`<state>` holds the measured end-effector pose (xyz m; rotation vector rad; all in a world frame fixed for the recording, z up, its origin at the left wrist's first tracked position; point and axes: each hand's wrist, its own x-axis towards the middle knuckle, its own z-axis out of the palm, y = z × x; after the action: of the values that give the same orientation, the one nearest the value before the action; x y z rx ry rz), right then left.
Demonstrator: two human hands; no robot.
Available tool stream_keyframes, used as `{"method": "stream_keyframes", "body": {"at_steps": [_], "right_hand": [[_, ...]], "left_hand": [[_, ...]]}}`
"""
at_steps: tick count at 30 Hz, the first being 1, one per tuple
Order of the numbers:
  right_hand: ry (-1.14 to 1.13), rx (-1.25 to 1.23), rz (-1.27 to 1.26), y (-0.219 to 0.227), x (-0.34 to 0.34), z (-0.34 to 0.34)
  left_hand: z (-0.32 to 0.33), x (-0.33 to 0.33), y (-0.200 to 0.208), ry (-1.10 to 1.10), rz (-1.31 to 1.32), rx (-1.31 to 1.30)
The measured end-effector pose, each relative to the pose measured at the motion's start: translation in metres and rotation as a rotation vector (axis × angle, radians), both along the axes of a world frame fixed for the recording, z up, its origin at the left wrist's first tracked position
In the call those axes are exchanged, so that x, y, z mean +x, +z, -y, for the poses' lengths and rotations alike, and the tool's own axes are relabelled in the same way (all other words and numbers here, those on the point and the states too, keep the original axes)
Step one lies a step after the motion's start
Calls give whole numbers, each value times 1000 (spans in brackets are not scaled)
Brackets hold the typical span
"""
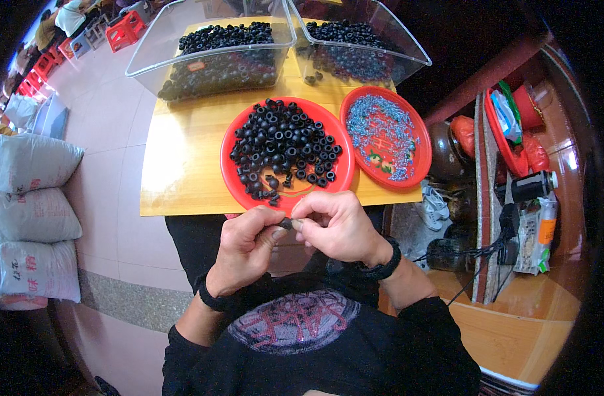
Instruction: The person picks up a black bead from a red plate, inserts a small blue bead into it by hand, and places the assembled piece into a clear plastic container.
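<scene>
Black parts heap on a red plate; just before it, the left hand and right hand pinch one small black piece between them; another red tray with bluish bits sits alongside, right; clear tubs stand behind; the table is yellow; white sacks pile on tiled floor, left; red stools stand farther back.

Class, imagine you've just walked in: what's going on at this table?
A person's left hand and right hand pinch a small black piece between them, near a red plate piled with black parts. To its right, another red plate holds tiny bluish pieces. Behind stand two clear bins of black parts.
</scene>
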<state>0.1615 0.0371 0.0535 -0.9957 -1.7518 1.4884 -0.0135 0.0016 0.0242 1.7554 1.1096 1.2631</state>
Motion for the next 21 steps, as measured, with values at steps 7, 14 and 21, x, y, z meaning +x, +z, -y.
{"method": "stream_keyframes", "body": {"at_steps": [7,14,21], "right_hand": [[-6,642,171,-7,0,-7],[184,-314,-297,-20,10,-21],[299,-510,-518,-41,19,-28]], "left_hand": [[-1,7,2,46,-40,30],[3,12,4,17,-7,-49],[-1,18,1,27,-158,86]]}}
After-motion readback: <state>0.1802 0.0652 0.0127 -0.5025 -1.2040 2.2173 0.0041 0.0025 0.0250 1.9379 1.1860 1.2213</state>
